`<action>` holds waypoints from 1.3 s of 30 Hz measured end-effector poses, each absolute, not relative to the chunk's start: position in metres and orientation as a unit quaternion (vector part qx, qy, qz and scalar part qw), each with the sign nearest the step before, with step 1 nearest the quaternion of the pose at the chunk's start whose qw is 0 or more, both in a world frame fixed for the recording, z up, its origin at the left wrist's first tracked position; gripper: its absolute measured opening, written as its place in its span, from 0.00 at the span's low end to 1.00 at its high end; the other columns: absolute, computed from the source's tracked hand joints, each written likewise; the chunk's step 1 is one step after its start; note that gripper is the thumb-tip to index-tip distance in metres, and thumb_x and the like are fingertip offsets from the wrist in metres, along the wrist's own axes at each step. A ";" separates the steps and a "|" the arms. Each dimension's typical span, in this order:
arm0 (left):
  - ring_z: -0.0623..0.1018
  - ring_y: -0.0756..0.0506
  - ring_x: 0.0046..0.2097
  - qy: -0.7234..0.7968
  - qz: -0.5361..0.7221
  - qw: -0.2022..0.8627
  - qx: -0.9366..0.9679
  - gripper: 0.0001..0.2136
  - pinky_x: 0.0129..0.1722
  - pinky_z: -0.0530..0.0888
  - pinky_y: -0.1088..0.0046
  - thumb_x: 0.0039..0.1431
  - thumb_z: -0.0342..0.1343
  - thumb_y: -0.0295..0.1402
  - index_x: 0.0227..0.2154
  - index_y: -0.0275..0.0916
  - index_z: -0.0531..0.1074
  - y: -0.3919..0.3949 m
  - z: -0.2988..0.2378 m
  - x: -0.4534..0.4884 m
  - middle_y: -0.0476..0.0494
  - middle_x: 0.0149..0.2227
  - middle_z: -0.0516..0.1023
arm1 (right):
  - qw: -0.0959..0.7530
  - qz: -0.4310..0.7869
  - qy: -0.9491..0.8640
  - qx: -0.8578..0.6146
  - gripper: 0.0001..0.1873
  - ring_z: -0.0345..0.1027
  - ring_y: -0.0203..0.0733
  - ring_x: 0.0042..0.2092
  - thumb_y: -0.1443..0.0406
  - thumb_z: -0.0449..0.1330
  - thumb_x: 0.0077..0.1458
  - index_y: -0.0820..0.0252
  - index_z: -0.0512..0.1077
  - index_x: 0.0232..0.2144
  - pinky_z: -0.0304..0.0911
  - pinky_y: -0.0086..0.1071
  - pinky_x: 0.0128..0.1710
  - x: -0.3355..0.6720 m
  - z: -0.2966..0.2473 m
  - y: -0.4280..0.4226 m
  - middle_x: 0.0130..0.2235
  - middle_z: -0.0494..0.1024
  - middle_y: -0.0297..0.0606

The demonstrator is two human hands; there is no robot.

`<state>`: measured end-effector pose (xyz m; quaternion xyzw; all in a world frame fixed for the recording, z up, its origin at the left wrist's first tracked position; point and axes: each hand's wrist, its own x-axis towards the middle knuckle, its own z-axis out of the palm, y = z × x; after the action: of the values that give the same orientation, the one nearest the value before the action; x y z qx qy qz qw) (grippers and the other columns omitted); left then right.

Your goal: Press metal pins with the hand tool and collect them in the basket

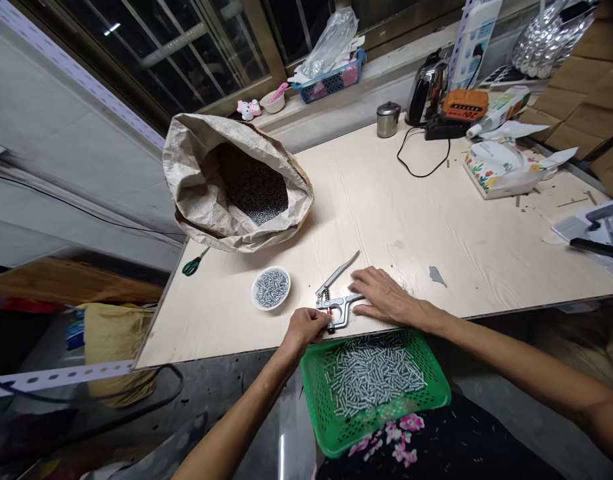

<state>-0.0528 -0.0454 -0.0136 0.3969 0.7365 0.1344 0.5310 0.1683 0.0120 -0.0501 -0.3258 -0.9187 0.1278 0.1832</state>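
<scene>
A pair of silver snap-fastener pliers (340, 305) lies near the table's front edge, its upper handle raised away from the lower one. My left hand (309, 325) is closed in a pinch at the jaws, beside a small red part; whatever its fingertips hold is hidden. Over the lower handle's end rests my right hand (386, 300), fingers stretched and apart, not wrapped round the handle. A white bowl (255, 295) of small metal pieces stands left of the pliers. Below the table edge sits a green basket (320, 407) with many short metal pieces in it.
A large woven sack (196, 207) of metal pieces stands open at the back left, near green-handled scissors (190, 267). Further right are a metal canister (388, 120), a kettle (426, 87), an orange battery (465, 105) with a cord, and a tissue pack (504, 173).
</scene>
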 end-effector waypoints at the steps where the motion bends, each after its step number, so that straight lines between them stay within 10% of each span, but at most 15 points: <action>1: 0.63 0.54 0.17 0.737 0.134 0.530 0.398 0.13 0.20 0.64 0.77 0.43 0.60 0.39 0.15 0.37 0.64 -0.045 -0.013 -0.053 0.55 0.13 0.62 | 0.180 0.132 -0.921 -0.319 0.30 0.55 0.54 0.56 0.51 0.61 0.52 0.61 0.64 0.52 0.55 0.45 0.50 0.171 -0.047 0.018 0.58 0.63 0.50; 7: 0.65 0.53 0.17 0.754 0.119 0.505 0.403 0.12 0.20 0.64 0.77 0.45 0.60 0.39 0.17 0.36 0.68 -0.046 -0.013 -0.053 0.54 0.14 0.64 | 0.083 0.140 -0.944 -0.287 0.54 0.42 0.66 0.63 0.43 0.67 0.38 0.65 0.55 0.60 0.46 0.59 0.56 0.176 -0.042 0.060 0.62 0.56 0.58; 21: 0.66 0.52 0.19 0.760 0.105 0.480 0.426 0.12 0.22 0.65 0.75 0.50 0.57 0.39 0.19 0.35 0.70 -0.051 -0.015 -0.052 0.54 0.14 0.65 | 0.071 0.126 -0.951 -0.274 0.33 0.57 0.51 0.45 0.46 0.66 0.41 0.60 0.68 0.45 0.54 0.40 0.40 0.170 -0.029 0.068 0.45 0.68 0.45; 27: 0.74 0.42 0.41 0.728 0.086 0.156 0.662 0.09 0.39 0.71 0.67 0.59 0.53 0.36 0.37 0.36 0.72 -0.057 -0.001 -0.029 0.41 0.37 0.75 | 0.055 0.152 -0.946 -0.282 0.28 0.58 0.50 0.44 0.51 0.68 0.44 0.61 0.69 0.42 0.57 0.39 0.39 0.170 -0.023 0.060 0.43 0.69 0.45; 32: 0.67 0.38 0.54 0.582 0.047 0.104 0.805 0.26 0.51 0.68 0.60 0.55 0.60 0.36 0.55 0.36 0.61 -0.023 -0.005 -0.008 0.35 0.54 0.68 | 0.060 0.166 -0.941 -0.289 0.32 0.58 0.50 0.45 0.53 0.70 0.41 0.63 0.67 0.45 0.60 0.40 0.41 0.171 -0.022 0.056 0.44 0.68 0.47; 39: 0.68 0.38 0.51 0.510 -0.050 0.118 0.850 0.33 0.50 0.68 0.61 0.51 0.62 0.43 0.57 0.34 0.59 0.012 -0.003 -0.012 0.35 0.50 0.69 | 0.057 0.201 -0.933 -0.294 0.35 0.60 0.50 0.46 0.56 0.72 0.38 0.61 0.66 0.47 0.62 0.39 0.40 0.183 -0.025 0.057 0.46 0.67 0.46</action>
<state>-0.0122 0.0118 -0.0030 0.8504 0.5101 -0.0500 0.1185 0.1827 0.0568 -0.0248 -0.2937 -0.9327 0.2014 0.0566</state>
